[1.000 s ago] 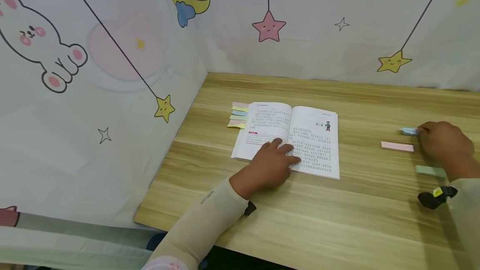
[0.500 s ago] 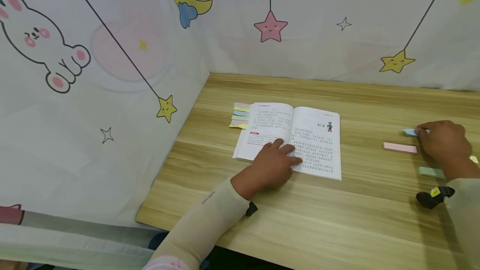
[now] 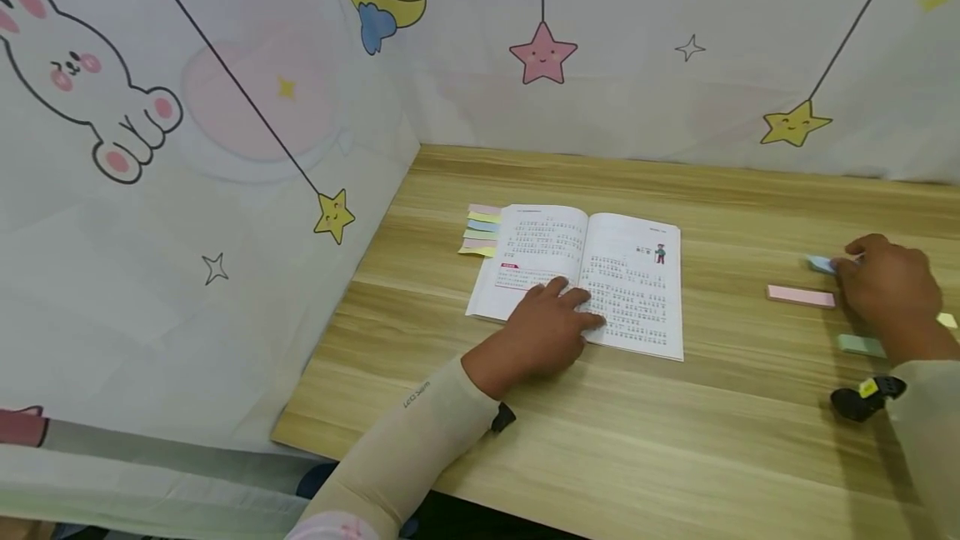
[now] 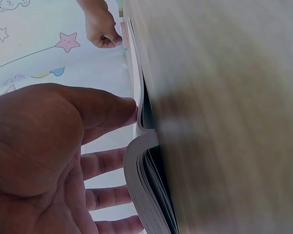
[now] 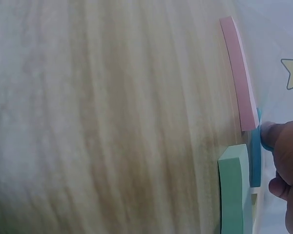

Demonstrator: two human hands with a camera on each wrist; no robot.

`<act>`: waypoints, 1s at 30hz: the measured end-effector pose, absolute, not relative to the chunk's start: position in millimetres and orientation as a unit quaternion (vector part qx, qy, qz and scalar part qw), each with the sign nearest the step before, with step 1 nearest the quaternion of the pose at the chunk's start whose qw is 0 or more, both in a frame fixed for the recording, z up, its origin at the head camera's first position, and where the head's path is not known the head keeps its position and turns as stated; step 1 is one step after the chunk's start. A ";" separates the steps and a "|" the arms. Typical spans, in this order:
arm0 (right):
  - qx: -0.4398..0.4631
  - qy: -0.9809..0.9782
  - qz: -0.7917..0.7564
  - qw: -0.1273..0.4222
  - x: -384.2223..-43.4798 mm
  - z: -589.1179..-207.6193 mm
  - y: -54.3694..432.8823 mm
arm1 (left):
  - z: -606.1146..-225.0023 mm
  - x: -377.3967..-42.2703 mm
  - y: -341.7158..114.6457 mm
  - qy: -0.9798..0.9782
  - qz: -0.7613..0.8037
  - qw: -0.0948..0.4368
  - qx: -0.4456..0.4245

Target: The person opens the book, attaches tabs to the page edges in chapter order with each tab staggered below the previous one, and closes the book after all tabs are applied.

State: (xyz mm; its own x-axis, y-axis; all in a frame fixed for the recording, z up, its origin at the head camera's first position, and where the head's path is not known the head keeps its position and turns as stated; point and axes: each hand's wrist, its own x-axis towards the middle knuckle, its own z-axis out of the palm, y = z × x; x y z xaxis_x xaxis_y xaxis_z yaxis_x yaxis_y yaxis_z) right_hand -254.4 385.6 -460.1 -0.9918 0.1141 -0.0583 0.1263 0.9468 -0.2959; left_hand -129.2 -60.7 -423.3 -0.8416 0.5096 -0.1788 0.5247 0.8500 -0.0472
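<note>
An open book (image 3: 630,290) lies on the wooden table, with several coloured sticky tabs (image 3: 482,227) sticking out of its left side. My left hand (image 3: 546,327) presses on the lower pages across the centre fold, thumb and fingers spread; in the left wrist view its fingertips touch the paper. At the right, my right hand (image 3: 888,286) pinches the edge of a blue sticky note on its pad (image 3: 821,264). In the right wrist view the blue pad (image 5: 255,156) lies on the table, and a bit of blue paper shows under the thumb (image 5: 271,134).
A pink sticky-note pad (image 3: 800,296) lies just left of my right hand. A green pad (image 3: 861,346) is nearer to me, partly under the wrist, and a pale yellow one (image 3: 948,321) shows at the right. Printed cloth walls (image 3: 622,107) border the table behind and at left.
My right hand has lifted slightly and tilted at the blue pad, whose visible end now looks angled. The left hand stays on the book. The view has shifted slightly.
</note>
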 end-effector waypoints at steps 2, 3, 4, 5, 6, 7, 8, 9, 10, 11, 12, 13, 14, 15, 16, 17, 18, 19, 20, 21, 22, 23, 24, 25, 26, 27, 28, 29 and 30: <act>0.056 0.987 -0.153 0.014 -253.0 -460.2 385.7 | -423.8 -129.6 -60.3 0.958 -0.046 0.079 0.271; 0.055 0.987 -0.148 0.014 -252.2 -459.6 385.4 | -423.9 -129.7 -60.2 0.958 -0.045 0.078 0.272; 0.053 0.988 -0.141 0.013 -251.2 -458.6 385.1 | -424.2 -129.8 -60.2 0.958 -0.046 0.077 0.273; 0.053 0.990 -0.133 0.014 -250.0 -457.3 384.6 | -424.2 -129.6 -60.2 0.958 -0.046 0.076 0.273; 0.056 0.991 -0.123 0.015 -249.3 -456.3 383.9 | -424.3 -129.7 -60.1 0.958 -0.045 0.075 0.274; 0.059 0.991 -0.117 0.017 -248.4 -454.5 383.0 | -424.7 -129.8 -60.0 0.958 -0.045 0.075 0.275; 0.063 0.992 -0.109 0.013 -247.6 -452.7 381.8 | -424.9 -129.8 -60.0 0.958 -0.046 0.074 0.275; 0.070 0.992 -0.107 0.007 -247.6 -452.1 381.0 | -425.0 -129.8 -60.0 0.958 -0.046 0.073 0.275; 0.075 0.991 -0.109 0.000 -247.2 -450.8 379.1 | -425.3 -129.9 -60.0 0.958 -0.047 0.074 0.274; 0.080 0.990 -0.115 -0.004 -247.2 -449.0 377.0 | -425.3 -130.0 -60.0 0.958 -0.048 0.075 0.273; 0.083 0.988 -0.128 -0.005 -246.9 -446.5 374.2 | -425.6 -130.2 -60.0 0.958 -0.049 0.076 0.272; 0.085 0.986 -0.145 -0.005 -246.3 -443.3 370.2 | -425.9 -130.5 -59.9 0.958 -0.050 0.076 0.271; 0.083 0.983 -0.161 -0.007 -245.5 -440.1 364.8 | -425.9 -130.6 -59.9 0.959 -0.051 0.077 0.269; 0.074 0.981 -0.181 -0.003 -244.6 -436.8 358.9 | -425.8 -130.7 -59.9 0.959 -0.054 0.077 0.268; 0.057 0.978 -0.200 0.000 -243.3 -433.8 352.0 | -425.6 -130.7 -59.8 0.959 -0.057 0.078 0.268; 0.035 0.975 -0.219 0.001 -241.9 -431.7 344.5 | -425.2 -130.7 -59.7 0.959 -0.060 0.078 0.267; 0.010 0.972 -0.234 0.000 -240.2 -430.1 335.9 | -424.5 -130.5 -59.6 0.958 -0.062 0.078 0.267; -0.013 0.969 -0.246 0.000 -238.8 -428.8 326.6 | -424.1 -130.6 -59.4 0.959 -0.064 0.079 0.266; -0.035 0.965 -0.260 0.004 -237.2 -428.1 316.7 | -423.5 -130.5 -59.3 0.959 -0.065 0.079 0.266; -0.057 0.960 -0.275 0.008 -235.7 -428.2 307.5 | -423.3 -130.4 -59.2 0.959 -0.068 0.078 0.265; -0.069 0.955 -0.288 0.013 -234.4 -428.6 298.0 | -423.1 -130.4 -59.1 0.958 -0.068 0.079 0.265; -0.075 0.951 -0.300 0.026 -232.8 -428.7 289.4 | -422.9 -130.2 -59.0 0.958 -0.068 0.079 0.266; -0.075 0.946 -0.313 0.040 -231.3 -428.6 281.1 | -422.8 -130.1 -58.8 0.958 -0.068 0.079 0.266; -0.072 0.942 -0.324 0.055 -229.8 -429.0 273.1 | -423.0 -130.1 -58.8 0.958 -0.067 0.079 0.266; -0.071 0.938 -0.334 0.065 -228.3 -430.1 266.0 | -422.8 -129.8 -58.7 0.958 -0.067 0.079 0.267; -0.071 0.936 -0.337 0.073 -226.7 -431.4 260.0 | -423.0 -129.7 -58.5 0.958 -0.066 0.078 0.268; -0.067 0.934 -0.340 0.083 -224.8 -432.3 254.2 | -422.9 -129.6 -58.4 0.958 -0.065 0.078 0.269; -0.065 0.933 -0.342 0.090 -222.9 -433.4 249.5 | -422.9 -129.7 -58.3 0.958 -0.063 0.077 0.270; -0.064 0.932 -0.343 0.094 -221.0 -434.9 245.2 | -422.6 -129.7 -58.1 0.958 -0.063 0.077 0.270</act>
State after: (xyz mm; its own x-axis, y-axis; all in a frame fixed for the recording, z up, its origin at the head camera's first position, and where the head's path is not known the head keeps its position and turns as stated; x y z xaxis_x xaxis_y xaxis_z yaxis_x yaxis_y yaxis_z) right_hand -221.0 245.2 -434.9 -0.9741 -0.1842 -0.1310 -0.0553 0.7561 -0.6521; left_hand -129.7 -58.1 -422.6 -0.8419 0.5083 -0.1814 0.5277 0.8457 -0.0793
